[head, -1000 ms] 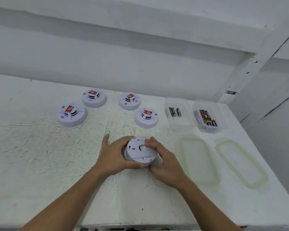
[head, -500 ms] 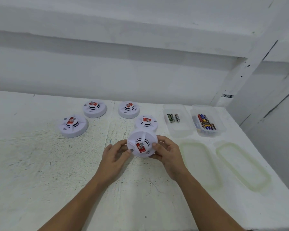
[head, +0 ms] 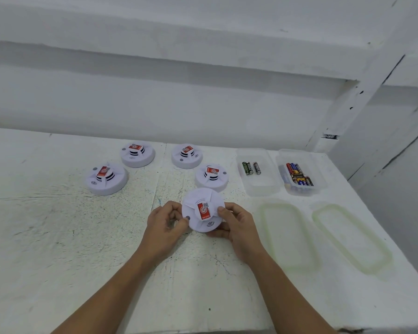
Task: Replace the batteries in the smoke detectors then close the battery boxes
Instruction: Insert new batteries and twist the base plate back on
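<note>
While face-up — detector between both grips

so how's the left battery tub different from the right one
The left tub holds just three batteries side by side, its floor mostly bare; the right tub holds a jumbled pile. The left tub's look green and black, the right tub's mixed red, blue and yellow. Both are clear and lidless.

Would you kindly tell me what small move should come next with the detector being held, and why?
Probably set the held smoke detector down on the table, near the closest resting detector. The left hand and right hand both grip it, and it has been turned from back-up to label-up, as the resting ones lie, so it looks finished.
</note>
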`<action>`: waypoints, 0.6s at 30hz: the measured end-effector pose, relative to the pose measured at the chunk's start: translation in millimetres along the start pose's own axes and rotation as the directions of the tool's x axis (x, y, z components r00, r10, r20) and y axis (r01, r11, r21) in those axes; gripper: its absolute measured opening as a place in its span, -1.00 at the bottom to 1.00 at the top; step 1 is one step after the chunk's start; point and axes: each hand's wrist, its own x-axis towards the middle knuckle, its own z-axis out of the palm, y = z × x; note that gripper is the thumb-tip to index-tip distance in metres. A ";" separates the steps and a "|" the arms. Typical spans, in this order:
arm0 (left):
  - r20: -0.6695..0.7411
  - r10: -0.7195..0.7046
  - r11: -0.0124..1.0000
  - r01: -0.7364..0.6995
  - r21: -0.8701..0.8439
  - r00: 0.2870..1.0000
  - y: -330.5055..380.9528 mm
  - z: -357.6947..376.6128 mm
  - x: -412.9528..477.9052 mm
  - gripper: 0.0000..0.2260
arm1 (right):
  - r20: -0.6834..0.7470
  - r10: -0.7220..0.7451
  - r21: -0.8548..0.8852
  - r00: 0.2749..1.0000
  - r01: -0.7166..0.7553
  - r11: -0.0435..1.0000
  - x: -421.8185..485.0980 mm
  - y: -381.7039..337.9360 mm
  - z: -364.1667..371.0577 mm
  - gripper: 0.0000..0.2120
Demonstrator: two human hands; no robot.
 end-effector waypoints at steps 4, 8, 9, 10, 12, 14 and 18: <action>0.010 -0.007 1.000 0.008 -0.005 1.000 -0.9 0.3 -0.6 -0.81 | -0.015 -0.016 -0.001 1.000 0.016 1.000 -1.2 2.0 0.0 -0.86; 0.016 -0.014 1.000 0.014 0.004 1.000 -3.3 0.1 -2.3 -0.79 | -0.029 -0.023 0.003 0.999 0.023 1.000 -2.1 3.9 -0.1 -0.85; 0.015 -0.011 1.000 0.011 0.008 1.000 -3.4 0.0 -2.6 -0.79 | -0.030 -0.023 0.003 0.999 0.024 1.000 -2.2 4.2 -0.2 -0.85; 0.012 -0.008 1.000 0.008 0.012 1.000 -2.7 0.1 -3.0 -0.80 | -0.031 -0.025 0.004 0.999 0.025 1.000 -2.1 4.5 -0.1 -0.85; 0.009 -0.005 1.000 0.005 0.017 1.000 -1.5 0.6 -3.3 -0.79 | -0.029 -0.030 0.007 0.999 0.031 1.000 -2.0 5.0 -0.4 -0.86; 0.005 0.002 1.000 -0.002 0.023 1.000 -1.5 1.3 -3.0 -0.80 | -0.026 -0.034 0.010 0.999 0.035 0.999 -2.0 5.4 -0.5 -0.87; -0.003 0.006 1.000 -0.006 0.028 1.000 -3.1 1.3 -2.3 -0.80 | -0.032 -0.037 0.003 0.999 0.037 0.999 -2.2 5.8 -0.2 -0.86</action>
